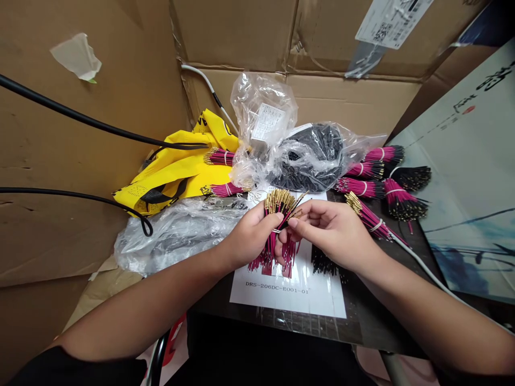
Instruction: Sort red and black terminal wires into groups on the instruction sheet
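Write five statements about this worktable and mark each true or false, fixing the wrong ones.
1. The left hand holds a tied wire bundle. True.
2. The right hand hangs well away from that bundle. False: its fingertips are at the bundle's edge.
3. The white sheet is printed "DRS-206DC-E001-01". True.
4. The material beside the left cardboard wall is blue. False: it is yellow material.
5. The magenta-and-black bundles at the right are all untied. False: white ties show around several.
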`<state>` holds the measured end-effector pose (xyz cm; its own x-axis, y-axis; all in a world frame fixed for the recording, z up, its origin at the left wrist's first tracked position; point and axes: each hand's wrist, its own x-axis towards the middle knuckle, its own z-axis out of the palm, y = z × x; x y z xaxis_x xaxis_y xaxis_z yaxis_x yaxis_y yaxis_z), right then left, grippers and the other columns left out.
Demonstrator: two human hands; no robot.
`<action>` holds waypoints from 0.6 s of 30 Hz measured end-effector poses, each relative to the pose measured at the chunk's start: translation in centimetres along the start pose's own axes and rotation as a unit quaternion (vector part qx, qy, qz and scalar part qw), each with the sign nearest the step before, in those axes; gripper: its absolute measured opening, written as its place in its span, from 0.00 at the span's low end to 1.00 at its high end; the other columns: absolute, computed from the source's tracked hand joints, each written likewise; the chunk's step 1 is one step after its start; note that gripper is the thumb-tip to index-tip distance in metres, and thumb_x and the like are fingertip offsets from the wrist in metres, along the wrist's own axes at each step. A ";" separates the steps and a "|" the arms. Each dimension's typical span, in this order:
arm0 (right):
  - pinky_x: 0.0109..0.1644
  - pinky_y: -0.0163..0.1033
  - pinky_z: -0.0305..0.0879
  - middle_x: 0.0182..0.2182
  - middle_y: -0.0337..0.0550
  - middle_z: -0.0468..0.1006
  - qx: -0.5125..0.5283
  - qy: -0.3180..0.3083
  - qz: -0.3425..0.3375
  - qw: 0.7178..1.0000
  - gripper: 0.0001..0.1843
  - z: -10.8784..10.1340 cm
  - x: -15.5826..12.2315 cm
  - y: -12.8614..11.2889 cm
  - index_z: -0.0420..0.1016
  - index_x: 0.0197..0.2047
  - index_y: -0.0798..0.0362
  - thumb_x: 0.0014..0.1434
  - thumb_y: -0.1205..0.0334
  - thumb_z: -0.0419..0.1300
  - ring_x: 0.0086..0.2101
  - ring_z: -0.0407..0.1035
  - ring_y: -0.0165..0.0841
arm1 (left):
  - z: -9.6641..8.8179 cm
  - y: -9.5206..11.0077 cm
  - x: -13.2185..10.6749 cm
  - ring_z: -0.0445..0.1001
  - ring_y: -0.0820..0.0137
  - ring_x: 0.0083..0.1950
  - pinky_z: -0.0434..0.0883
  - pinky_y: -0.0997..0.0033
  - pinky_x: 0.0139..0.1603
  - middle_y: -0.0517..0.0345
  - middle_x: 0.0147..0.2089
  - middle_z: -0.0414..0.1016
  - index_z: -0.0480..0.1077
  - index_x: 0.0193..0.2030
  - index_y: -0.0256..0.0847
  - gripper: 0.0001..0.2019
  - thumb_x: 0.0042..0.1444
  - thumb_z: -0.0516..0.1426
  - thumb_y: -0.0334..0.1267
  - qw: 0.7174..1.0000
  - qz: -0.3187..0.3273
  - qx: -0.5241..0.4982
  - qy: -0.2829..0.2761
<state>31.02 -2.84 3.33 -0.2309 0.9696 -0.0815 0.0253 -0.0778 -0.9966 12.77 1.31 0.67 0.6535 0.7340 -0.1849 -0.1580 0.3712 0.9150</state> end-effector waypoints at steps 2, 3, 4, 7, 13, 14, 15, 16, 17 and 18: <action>0.40 0.35 0.73 0.32 0.42 0.84 -0.003 -0.007 0.001 1.000 0.08 -0.1 0.1 0.0 0.73 0.36 0.54 0.61 0.61 0.69 0.32 0.77 0.30 | 0.0 0.0 0.0 0.73 0.73 0.20 0.78 0.68 0.19 0.67 0.26 0.69 0.61 0.42 0.40 0.04 0.66 0.52 0.37 1.000 0.005 -0.003 -0.002; 0.40 0.35 0.73 0.32 0.42 0.84 -0.007 -0.010 0.003 1.000 0.09 -0.2 0.2 0.0 0.73 0.36 0.54 0.61 0.61 0.69 0.33 0.77 0.31 | 0.0 -0.1 0.0 0.73 0.73 0.20 0.78 0.69 0.19 0.68 0.26 0.69 0.60 0.42 0.40 0.04 0.66 0.52 0.37 1.000 0.005 -0.003 -0.003; 0.40 0.36 0.73 0.32 0.43 0.83 -0.013 -0.013 0.004 1.000 0.09 -0.2 0.2 0.0 0.73 0.35 0.53 0.61 0.60 0.69 0.33 0.77 0.31 | 0.0 -0.1 0.0 0.73 0.73 0.20 0.78 0.69 0.19 0.68 0.26 0.69 0.60 0.42 0.40 0.04 0.66 0.52 0.37 1.000 0.003 0.001 -0.003; 0.40 0.37 0.72 0.32 0.42 0.83 -0.051 -0.018 -0.006 0.999 0.10 -0.2 0.3 0.0 0.72 0.35 0.53 0.62 0.59 0.67 0.33 0.77 0.32 | 0.0 0.1 0.0 0.72 0.74 0.20 0.77 0.71 0.19 0.68 0.26 0.69 0.59 0.42 0.40 0.05 0.66 0.52 0.38 1.000 -0.004 0.030 -0.001; 0.33 0.35 0.67 0.27 0.39 0.80 -0.191 0.044 -0.033 0.980 0.14 0.1 0.0 0.2 0.75 0.31 0.54 0.63 0.54 0.67 0.27 0.72 0.29 | 0.0 0.4 0.0 0.73 0.75 0.20 0.76 0.74 0.21 0.68 0.26 0.69 0.59 0.42 0.40 0.04 0.67 0.51 0.37 0.998 -0.014 0.058 0.006; 0.33 0.36 0.68 0.28 0.40 0.80 -0.182 0.039 -0.024 0.982 0.15 0.0 0.0 0.2 0.75 0.31 0.54 0.64 0.52 0.66 0.28 0.73 0.29 | 0.1 0.3 0.0 0.73 0.75 0.20 0.76 0.74 0.21 0.68 0.26 0.69 0.59 0.42 0.40 0.04 0.67 0.51 0.37 0.998 -0.018 0.055 0.006; 0.34 0.37 0.69 0.28 0.41 0.81 -0.160 0.029 -0.013 0.987 0.15 0.0 0.1 0.2 0.74 0.31 0.54 0.64 0.52 0.65 0.28 0.73 0.30 | 0.1 0.3 0.1 0.73 0.74 0.20 0.76 0.73 0.21 0.67 0.26 0.69 0.59 0.42 0.40 0.04 0.67 0.51 0.37 0.998 -0.022 0.050 0.005; 0.35 0.37 0.70 0.29 0.42 0.82 -0.128 0.019 -0.004 0.992 0.15 0.0 0.1 0.2 0.73 0.31 0.53 0.64 0.52 0.65 0.29 0.74 0.31 | 0.1 0.2 0.2 0.73 0.74 0.20 0.76 0.73 0.21 0.67 0.26 0.69 0.59 0.42 0.40 0.04 0.66 0.51 0.37 0.999 -0.026 0.044 0.003; 0.36 0.37 0.71 0.29 0.42 0.82 -0.096 0.009 0.006 0.995 0.15 -0.1 0.2 0.2 0.73 0.32 0.53 0.63 0.52 0.66 0.29 0.75 0.31 | 0.1 0.1 0.2 0.73 0.74 0.20 0.76 0.72 0.20 0.67 0.26 0.70 0.60 0.42 0.40 0.04 0.66 0.51 0.37 0.999 -0.028 0.037 0.000; 0.36 0.37 0.71 0.29 0.42 0.82 -0.069 0.003 0.015 0.998 0.15 -0.2 0.3 0.1 0.73 0.32 0.53 0.62 0.52 0.67 0.29 0.75 0.31 | 0.0 0.0 0.3 0.73 0.73 0.20 0.77 0.71 0.20 0.66 0.26 0.70 0.60 0.42 0.40 0.04 0.66 0.51 0.37 0.999 -0.030 0.030 -0.004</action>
<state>31.16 -2.55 3.21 -0.2223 0.9687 -0.1105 0.1654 -0.0742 -0.9834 12.96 1.50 0.63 0.6660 0.7071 -0.2374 -0.0746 0.3798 0.9220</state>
